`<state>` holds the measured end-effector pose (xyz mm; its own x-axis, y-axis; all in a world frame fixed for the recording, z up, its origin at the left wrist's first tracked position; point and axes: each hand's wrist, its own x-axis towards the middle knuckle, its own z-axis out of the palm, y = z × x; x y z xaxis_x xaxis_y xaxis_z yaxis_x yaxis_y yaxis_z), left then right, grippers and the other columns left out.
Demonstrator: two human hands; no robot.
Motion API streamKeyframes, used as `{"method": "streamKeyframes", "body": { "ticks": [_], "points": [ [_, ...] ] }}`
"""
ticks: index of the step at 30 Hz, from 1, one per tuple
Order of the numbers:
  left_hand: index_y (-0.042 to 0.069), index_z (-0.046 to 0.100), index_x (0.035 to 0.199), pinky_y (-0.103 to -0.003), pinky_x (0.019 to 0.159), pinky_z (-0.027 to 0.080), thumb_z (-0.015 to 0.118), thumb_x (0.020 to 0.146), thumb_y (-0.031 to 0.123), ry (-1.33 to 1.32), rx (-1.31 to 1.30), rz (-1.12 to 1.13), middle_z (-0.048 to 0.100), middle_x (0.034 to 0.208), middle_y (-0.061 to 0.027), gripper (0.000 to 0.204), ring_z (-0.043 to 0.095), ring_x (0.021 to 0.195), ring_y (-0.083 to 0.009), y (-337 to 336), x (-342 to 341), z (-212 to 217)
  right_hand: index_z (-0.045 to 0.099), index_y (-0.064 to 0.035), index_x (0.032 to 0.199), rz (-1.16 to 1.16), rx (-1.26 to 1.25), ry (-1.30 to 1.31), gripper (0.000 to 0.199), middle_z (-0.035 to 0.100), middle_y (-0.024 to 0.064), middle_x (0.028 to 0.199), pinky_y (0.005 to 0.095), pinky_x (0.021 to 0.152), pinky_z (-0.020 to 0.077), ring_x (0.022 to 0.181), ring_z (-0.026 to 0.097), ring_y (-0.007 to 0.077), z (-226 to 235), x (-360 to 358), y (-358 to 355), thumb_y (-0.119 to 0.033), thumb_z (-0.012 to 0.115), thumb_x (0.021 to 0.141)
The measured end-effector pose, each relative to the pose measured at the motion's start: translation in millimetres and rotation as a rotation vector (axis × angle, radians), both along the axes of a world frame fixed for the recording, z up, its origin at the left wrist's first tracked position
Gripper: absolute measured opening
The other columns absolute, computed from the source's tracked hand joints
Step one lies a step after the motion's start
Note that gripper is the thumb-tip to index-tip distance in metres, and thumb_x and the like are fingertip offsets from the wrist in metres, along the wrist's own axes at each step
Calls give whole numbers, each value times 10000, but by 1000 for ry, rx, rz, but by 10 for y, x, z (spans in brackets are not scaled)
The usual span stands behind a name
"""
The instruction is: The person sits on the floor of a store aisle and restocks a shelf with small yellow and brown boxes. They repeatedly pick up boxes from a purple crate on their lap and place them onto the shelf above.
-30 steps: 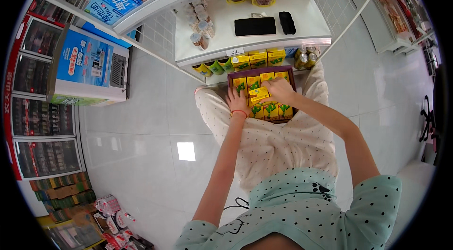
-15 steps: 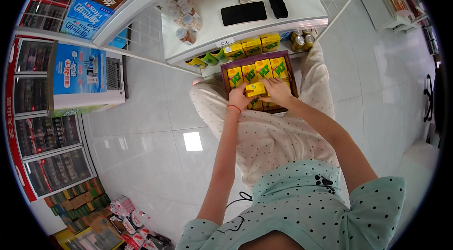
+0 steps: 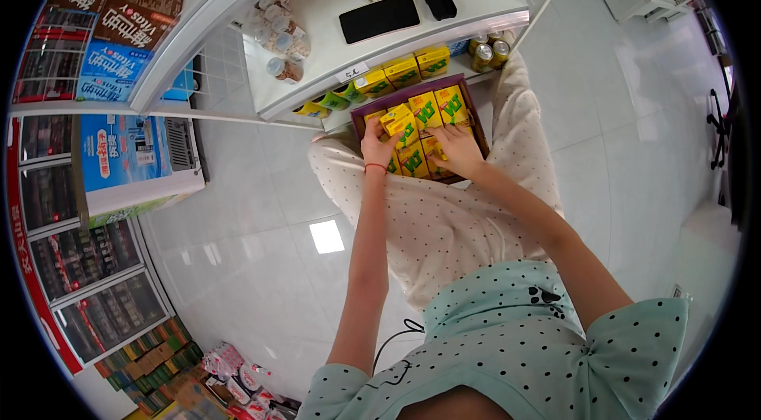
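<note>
Touching yellow carton [image 3: 401, 124]: left hand [image 3: 377, 144], little room to box's left edge [image 3: 357, 118].

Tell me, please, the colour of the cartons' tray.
The tray has a purple rim, in the head view.

Just above the middle of the frame, one small yellow carton [image 3: 401, 125] with green marks sits slightly tilted, inside an open purple-edged box [image 3: 379, 104]. Similar yellow cartons [image 3: 426, 109] lie close beside it.
</note>
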<state>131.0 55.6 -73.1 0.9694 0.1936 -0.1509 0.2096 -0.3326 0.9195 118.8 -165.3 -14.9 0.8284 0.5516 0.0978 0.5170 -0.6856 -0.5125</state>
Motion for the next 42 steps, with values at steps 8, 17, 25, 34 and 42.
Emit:
{"method": "streamKeyframes", "body": {
  "ticks": [8, 17, 25, 34, 42],
  "points": [
    [47, 289, 1403, -236, 832, 454, 608, 863, 76, 97, -294, -49, 603, 1091, -124, 628, 568, 988, -141, 72, 172, -182, 495, -70, 1145, -12, -24, -3, 496, 584, 79, 1004, 334, 873, 411, 965, 548, 227, 30, -5, -1, -215, 691, 713],
    [23, 490, 1244, -297, 819, 441, 527, 908, 224, 231, 139, -25, 644, 1040, -128, 394, 605, 959, -222, 31, 192, -335, 523, -66, 1133, -8, -35, -74, 460, 590, 66, 996, 356, 903, 409, 971, 552, 217, 6, -10, 18, -184, 669, 713],
    [55, 596, 1029, -379, 705, 464, 529, 897, 270, 177, 356, 12, 636, 882, -179, 260, 608, 809, -348, -53, 170, -252, 531, -59, 1132, -9, -38, -40, 450, 589, 65, 993, 382, 930, 404, 978, 550, 225, 39, -3, 15, -172, 658, 715],
    [63, 590, 1037, -416, 677, 470, 489, 908, 302, 263, 384, -38, 639, 876, -173, 289, 618, 776, -339, 24, 219, -646, 543, -56, 1092, -14, 6, -37, 425, 587, 70, 964, 381, 919, 409, 963, 553, 228, 27, -3, 35, -158, 657, 695],
    [105, 470, 1240, -454, 849, 452, 565, 838, 269, 443, 631, 19, 538, 1154, -268, 444, 548, 1056, -342, -241, 205, -604, 520, -88, 1095, -8, 3, -95, 400, 575, 78, 955, 360, 868, 421, 962, 550, 262, -92, 6, 23, -209, 673, 746]
  ]
}}
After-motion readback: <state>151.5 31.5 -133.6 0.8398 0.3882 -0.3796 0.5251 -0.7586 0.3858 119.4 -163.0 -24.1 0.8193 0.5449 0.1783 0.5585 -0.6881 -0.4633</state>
